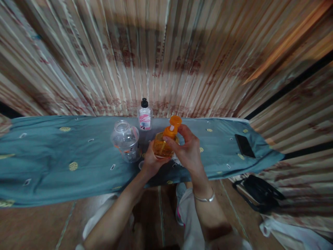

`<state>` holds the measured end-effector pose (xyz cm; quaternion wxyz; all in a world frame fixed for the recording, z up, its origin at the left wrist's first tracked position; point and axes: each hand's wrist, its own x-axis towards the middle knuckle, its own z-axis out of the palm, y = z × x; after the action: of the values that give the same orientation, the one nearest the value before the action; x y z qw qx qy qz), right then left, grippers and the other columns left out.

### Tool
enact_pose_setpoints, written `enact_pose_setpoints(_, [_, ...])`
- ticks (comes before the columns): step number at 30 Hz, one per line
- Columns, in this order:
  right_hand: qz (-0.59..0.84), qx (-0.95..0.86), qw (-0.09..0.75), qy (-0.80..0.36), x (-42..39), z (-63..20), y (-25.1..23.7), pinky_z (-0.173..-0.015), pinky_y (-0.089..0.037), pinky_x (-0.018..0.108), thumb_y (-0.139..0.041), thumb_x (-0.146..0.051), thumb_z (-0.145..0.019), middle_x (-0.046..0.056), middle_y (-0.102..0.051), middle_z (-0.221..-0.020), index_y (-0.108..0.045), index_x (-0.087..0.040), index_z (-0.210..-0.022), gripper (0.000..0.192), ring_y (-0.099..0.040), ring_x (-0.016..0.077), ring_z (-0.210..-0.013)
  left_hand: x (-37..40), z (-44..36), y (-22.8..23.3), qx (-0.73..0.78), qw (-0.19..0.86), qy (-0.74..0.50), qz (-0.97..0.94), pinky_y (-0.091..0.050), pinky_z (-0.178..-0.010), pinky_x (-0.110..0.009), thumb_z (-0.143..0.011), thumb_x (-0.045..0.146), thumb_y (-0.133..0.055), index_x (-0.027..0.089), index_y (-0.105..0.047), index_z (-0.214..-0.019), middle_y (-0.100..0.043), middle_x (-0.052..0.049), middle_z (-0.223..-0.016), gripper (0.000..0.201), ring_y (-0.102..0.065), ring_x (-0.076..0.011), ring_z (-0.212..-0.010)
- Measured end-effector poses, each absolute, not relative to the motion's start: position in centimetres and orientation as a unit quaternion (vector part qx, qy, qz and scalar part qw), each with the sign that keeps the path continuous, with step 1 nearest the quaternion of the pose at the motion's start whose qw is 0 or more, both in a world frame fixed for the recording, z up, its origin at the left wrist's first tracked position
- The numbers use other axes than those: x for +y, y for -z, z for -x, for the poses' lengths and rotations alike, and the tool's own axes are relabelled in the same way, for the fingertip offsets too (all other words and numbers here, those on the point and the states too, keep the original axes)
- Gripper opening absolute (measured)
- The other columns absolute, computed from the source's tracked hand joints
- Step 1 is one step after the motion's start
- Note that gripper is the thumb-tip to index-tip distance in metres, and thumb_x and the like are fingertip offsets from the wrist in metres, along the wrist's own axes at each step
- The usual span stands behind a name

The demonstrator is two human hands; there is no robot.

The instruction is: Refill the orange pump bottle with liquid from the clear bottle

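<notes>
An amber bottle [161,146] with an orange flip-top cap [171,130] is held above the cloth, tilted a little. My left hand [153,160] is closed around its lower body from the left and below. With thumb and fingers, my right hand [187,146] grips the orange cap at its right side; the cap's round lid stands raised. Left of my hands is a clear, wide-bodied plastic bottle [127,142] with an uncapped mouth. Behind them a small clear bottle [145,118] with a black cap and pink label stands upright. Something whitish under my right hand is mostly hidden.
A teal patterned cloth [88,152] covers the narrow table. A dark phone [245,146] lies at its right end. Striped curtains [166,62] hang behind. On the tiled floor at the right are a black bag [260,192] and a white bag [291,234].
</notes>
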<state>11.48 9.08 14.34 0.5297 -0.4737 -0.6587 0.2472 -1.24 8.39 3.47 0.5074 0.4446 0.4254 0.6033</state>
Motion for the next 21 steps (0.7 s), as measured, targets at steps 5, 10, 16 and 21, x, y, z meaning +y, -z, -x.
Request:
enact_pose_setpoints(5, [0.434,-0.674,0.518,-0.298,9.37,-11.91,-13.76,-0.091,-0.056,0.034,-0.071,-0.041,-0.086,0.002,-0.076,-0.105,-0.066,-0.026,-0.111,0.03,-0.071,0.0214,-0.099,8.5,1.27,-3.17,0.416,0.519,-0.604,-0.439,-0.06,-0.091,-0.048,-0.047,0.021,-0.095,0.022,-0.054,-0.114,-0.074,-0.005,-0.105,0.079,-0.074,-0.0294,-0.098])
enact_pose_setpoints(10, [0.417,-0.696,0.497,-0.308,9.55,-12.17,-13.42,-0.097,-0.056,0.037,-0.068,-0.044,-0.09,0.004,-0.075,-0.107,-0.064,-0.028,-0.124,0.038,-0.069,0.025,-0.112,8.56,1.16,-3.13,0.417,0.521,-0.608,-0.43,-0.058,-0.095,-0.046,-0.046,0.021,-0.095,0.021,-0.054,-0.117,-0.074,-0.007,-0.111,0.083,-0.073,-0.0288,-0.103])
enact_pose_setpoints(16, [0.451,-0.699,0.498,-0.247,9.39,-12.11,-14.17,-0.098,-0.056,0.041,-0.078,-0.048,-0.081,0.005,-0.075,-0.115,-0.065,-0.028,-0.121,0.047,-0.07,0.0272,-0.111,8.43,1.18,-3.26,0.42,0.526,-0.603,-0.428,-0.059,-0.094,-0.047,-0.046,0.02,-0.094,0.022,-0.055,-0.117,-0.074,-0.007,-0.11,0.081,-0.074,-0.0293,-0.102])
enact_pose_setpoints(21, [0.494,-0.667,0.518,-0.207,9.29,-11.81,-14.27,-0.09,-0.058,0.04,-0.081,-0.047,-0.076,0.003,-0.076,-0.106,-0.067,-0.027,-0.113,0.044,-0.073,0.0264,-0.1,8.43,1.22,-3.32,0.424,0.524,-0.605,-0.424,-0.06,-0.093,-0.048,-0.046,0.015,-0.094,0.022,-0.055,-0.114,-0.075,-0.006,-0.107,0.079,-0.074,-0.03,-0.101])
